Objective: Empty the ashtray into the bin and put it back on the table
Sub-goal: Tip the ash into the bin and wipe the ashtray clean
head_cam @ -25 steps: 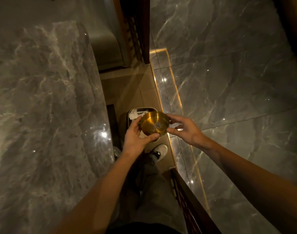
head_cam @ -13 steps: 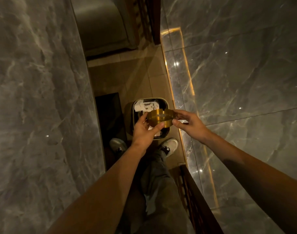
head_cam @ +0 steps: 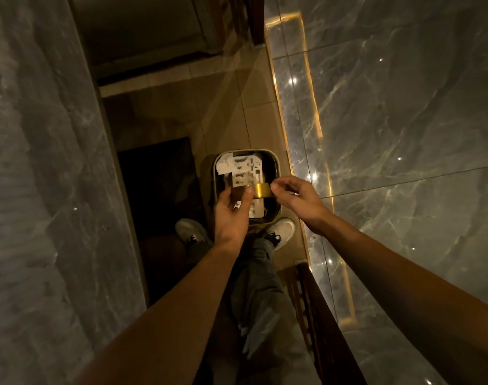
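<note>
A round brass ashtray (head_cam: 260,190) is tipped on its side above the bin (head_cam: 277,168), with only its outer wall showing. My left hand (head_cam: 231,215) grips its left side, thumb on the wall. My right hand (head_cam: 295,198) touches its right edge with the fingertips. The bin is a dark, square one with rounded corners on the floor just in front of my shoes. White paper scraps (head_cam: 244,168) lie inside it.
A grey marble table top (head_cam: 43,190) fills the left side. A glossy marble surface with a lit gold strip (head_cam: 315,118) runs along the right. A dark mat (head_cam: 159,173) lies on the tiled floor left of the bin. A wooden frame (head_cam: 317,315) stands at lower right.
The ashtray has turned from open side up to on its side over the bin. Both hands lowered toward the bin as my view tilted further down.
</note>
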Motion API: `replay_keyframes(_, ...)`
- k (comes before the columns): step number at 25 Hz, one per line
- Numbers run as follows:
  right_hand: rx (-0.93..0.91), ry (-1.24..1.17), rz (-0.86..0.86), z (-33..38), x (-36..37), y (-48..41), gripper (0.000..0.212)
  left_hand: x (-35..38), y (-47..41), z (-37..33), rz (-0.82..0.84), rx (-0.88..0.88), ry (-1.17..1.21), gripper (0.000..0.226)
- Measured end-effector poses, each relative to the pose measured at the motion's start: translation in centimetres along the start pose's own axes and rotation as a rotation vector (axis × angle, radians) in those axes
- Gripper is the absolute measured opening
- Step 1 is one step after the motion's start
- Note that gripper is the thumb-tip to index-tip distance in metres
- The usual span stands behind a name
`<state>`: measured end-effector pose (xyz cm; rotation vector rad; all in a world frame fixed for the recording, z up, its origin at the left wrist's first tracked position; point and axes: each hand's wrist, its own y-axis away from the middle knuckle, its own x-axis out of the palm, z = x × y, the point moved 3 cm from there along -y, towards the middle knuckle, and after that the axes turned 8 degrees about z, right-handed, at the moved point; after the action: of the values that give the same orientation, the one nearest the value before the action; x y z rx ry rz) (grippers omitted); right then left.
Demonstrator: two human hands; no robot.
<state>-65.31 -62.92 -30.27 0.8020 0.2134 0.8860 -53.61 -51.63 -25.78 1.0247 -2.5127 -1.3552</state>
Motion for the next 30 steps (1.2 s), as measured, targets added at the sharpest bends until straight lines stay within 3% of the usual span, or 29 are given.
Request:
replay_keyframes(3,0.049,-0.11,0.001,0.1,0.3,-0.2,0.032,-0.1,-0.5,-0.1,0.004,0.017,-0.066,0.052)
replay_keyframes(9,0.09,-0.104,-0.126,0.2,0.3,-1.0,0.028,0.4,-0.3,-1.2,-0.008,-0.004,0.036,0.052)
replay_keyframes(15,-0.053,0.006,-0.176,-0.3,1.2,-0.2,0.019,0.4,-0.5,-0.7,-0.097,-0.04,0.046,0.039)
replay_keyframes(20,-0.163,0.089,-0.13,-0.1,1.4,-0.1,0.024,0.4,-1.7,0.3,-0.067,0.027,-0.161,0.045)
replay_keyframes(22,-0.172,0.129,-0.13,0.1,1.3,-0.3,0.031,0.6,-1.8,0.5,-0.038,0.051,-0.299,0.054)
replay_keyframes(27,-0.154,0.23,-0.128,0.0,0.3,-0.8,0.043,0.6,-1.7,0.4,0.096,0.178,-0.563,0.1)
replay_keyframes(30,-0.157,0.284,-0.134,-0.4,-0.2,-0.7,0.045,0.2,-1.7,-0.2,0.139,0.24,-0.635,0.11)
